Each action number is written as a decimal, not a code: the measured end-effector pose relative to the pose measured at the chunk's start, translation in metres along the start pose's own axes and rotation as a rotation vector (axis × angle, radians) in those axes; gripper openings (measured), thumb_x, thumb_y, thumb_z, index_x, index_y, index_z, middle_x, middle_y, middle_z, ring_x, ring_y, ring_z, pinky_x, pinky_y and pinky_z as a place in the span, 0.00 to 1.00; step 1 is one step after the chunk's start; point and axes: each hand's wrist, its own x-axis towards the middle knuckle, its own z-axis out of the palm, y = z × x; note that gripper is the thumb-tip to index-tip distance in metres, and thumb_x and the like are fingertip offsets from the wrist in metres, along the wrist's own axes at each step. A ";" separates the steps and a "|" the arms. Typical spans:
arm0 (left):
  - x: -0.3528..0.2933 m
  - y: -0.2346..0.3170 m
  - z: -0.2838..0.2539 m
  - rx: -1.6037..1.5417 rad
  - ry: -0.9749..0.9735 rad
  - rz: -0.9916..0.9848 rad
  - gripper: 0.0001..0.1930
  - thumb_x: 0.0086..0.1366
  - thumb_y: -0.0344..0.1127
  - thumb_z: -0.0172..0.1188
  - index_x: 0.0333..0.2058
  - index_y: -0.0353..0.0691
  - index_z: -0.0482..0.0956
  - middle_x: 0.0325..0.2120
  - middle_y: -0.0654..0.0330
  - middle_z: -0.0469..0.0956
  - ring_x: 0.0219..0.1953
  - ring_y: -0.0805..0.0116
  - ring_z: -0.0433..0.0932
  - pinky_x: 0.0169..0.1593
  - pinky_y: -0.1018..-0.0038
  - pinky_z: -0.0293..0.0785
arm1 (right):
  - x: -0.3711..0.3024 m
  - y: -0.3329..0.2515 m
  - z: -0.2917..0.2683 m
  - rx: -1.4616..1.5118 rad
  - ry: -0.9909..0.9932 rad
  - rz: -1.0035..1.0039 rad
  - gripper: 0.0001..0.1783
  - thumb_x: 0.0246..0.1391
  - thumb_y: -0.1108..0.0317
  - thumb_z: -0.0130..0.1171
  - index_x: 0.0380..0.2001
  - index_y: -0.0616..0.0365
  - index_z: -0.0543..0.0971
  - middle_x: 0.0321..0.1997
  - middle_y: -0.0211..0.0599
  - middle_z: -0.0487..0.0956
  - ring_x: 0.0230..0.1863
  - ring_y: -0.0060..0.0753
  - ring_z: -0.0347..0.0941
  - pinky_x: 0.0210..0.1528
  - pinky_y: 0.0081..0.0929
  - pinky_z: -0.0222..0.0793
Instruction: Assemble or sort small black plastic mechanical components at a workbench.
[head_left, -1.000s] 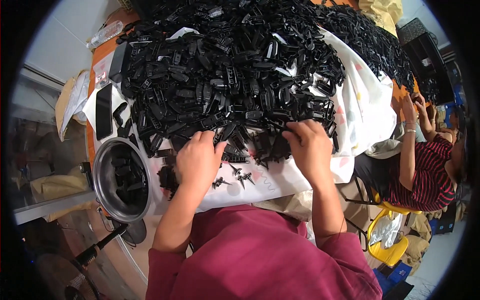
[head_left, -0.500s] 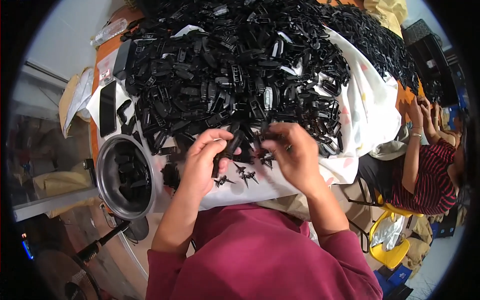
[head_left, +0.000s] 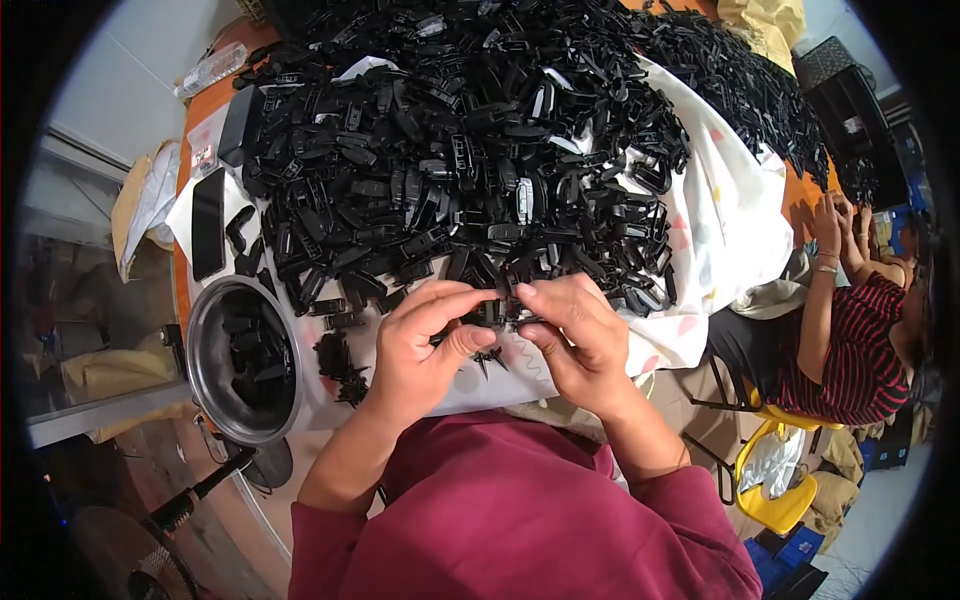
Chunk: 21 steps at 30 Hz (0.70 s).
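Note:
My left hand (head_left: 430, 340) and my right hand (head_left: 580, 335) meet at the near edge of a heap of black plastic parts (head_left: 400, 185). Between their fingertips is a small black plastic part (head_left: 500, 310), largely covered by the fingers, so its exact kind does not show. Both hands pinch it, thumbs on the near side. Just below the fingers, small spiky black pieces (head_left: 486, 360) lie on the white cloth (head_left: 520, 378). More such pieces form a dark cluster (head_left: 342, 370) left of my left hand.
A metal bowl (head_left: 196, 372) holding black parts stands at the left. Beyond it lie a phone (head_left: 208, 225), a dark box (head_left: 240, 125) and a plastic bottle (head_left: 212, 70). On the right, a person in a striped shirt (head_left: 855, 345) sits near a yellow chair (head_left: 780, 510).
My right hand, blurred and apart before, has come in to meet the left at the black part. The left hand has moved slightly right and turned its fingers inward.

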 end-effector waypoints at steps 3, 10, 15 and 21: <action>-0.005 0.000 0.004 0.081 0.030 0.034 0.15 0.50 0.31 0.64 0.37 0.34 0.77 0.30 0.57 0.75 0.30 0.66 0.74 0.34 0.75 0.71 | 0.001 -0.006 -0.006 -0.081 -0.036 0.002 0.21 0.37 0.80 0.62 0.41 0.61 0.76 0.33 0.40 0.76 0.29 0.36 0.69 0.30 0.26 0.66; -0.012 -0.004 -0.001 0.192 -0.136 0.015 0.14 0.51 0.34 0.64 0.36 0.34 0.76 0.31 0.55 0.75 0.29 0.65 0.75 0.32 0.75 0.71 | -0.016 -0.004 -0.007 -0.016 -0.157 0.095 0.20 0.36 0.80 0.62 0.39 0.62 0.77 0.34 0.42 0.77 0.26 0.36 0.69 0.27 0.25 0.65; -0.032 -0.019 0.030 -0.361 0.077 -0.500 0.14 0.54 0.34 0.62 0.37 0.32 0.75 0.32 0.54 0.76 0.32 0.64 0.75 0.36 0.75 0.70 | -0.026 -0.011 0.014 -0.353 -0.040 0.064 0.22 0.34 0.80 0.62 0.40 0.60 0.76 0.31 0.38 0.76 0.25 0.36 0.69 0.25 0.26 0.65; -0.026 -0.018 0.002 0.202 -0.142 0.015 0.13 0.53 0.30 0.61 0.38 0.33 0.76 0.31 0.53 0.76 0.31 0.61 0.76 0.35 0.74 0.71 | -0.026 -0.005 -0.004 -0.178 -0.210 0.055 0.23 0.34 0.80 0.62 0.40 0.58 0.76 0.32 0.37 0.76 0.25 0.34 0.69 0.25 0.26 0.65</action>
